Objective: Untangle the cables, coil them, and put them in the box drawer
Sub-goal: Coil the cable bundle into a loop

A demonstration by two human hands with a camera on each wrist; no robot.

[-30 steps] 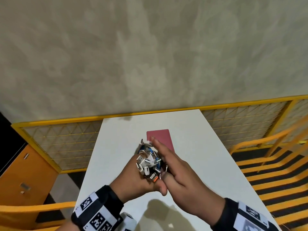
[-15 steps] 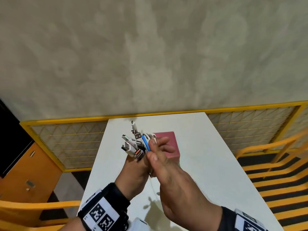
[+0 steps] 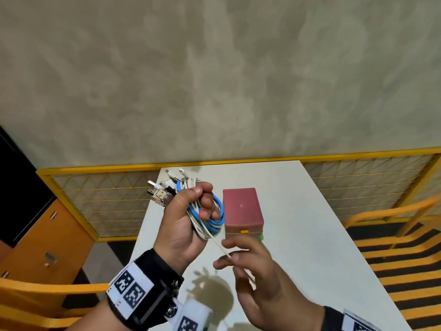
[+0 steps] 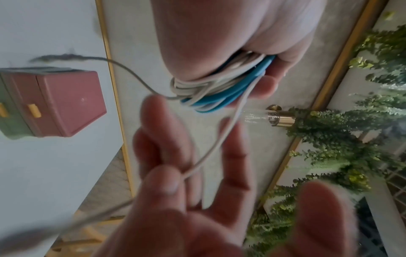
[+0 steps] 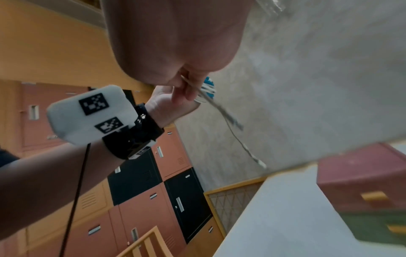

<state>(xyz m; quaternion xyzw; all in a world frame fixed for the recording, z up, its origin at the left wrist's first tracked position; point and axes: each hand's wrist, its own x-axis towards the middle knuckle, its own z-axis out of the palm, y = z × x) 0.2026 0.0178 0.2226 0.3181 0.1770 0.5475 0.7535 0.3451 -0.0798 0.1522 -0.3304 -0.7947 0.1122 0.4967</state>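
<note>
Head: left hand (image 3: pixel 183 225) grips cables (image 3: pixel 205 211).

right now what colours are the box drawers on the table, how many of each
pink drawer: 1
green drawer: 1
total visible: 2, both shut, stacked with the pink one on top, on the white table

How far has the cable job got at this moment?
Done: nothing stored; the box drawer looks closed. In hand: the left hand grips the cable bundle, blue and white loops with plugs sticking out, while the right hand pinches one white strand drawn from it. Left: separating, coiling, stowing.
</note>
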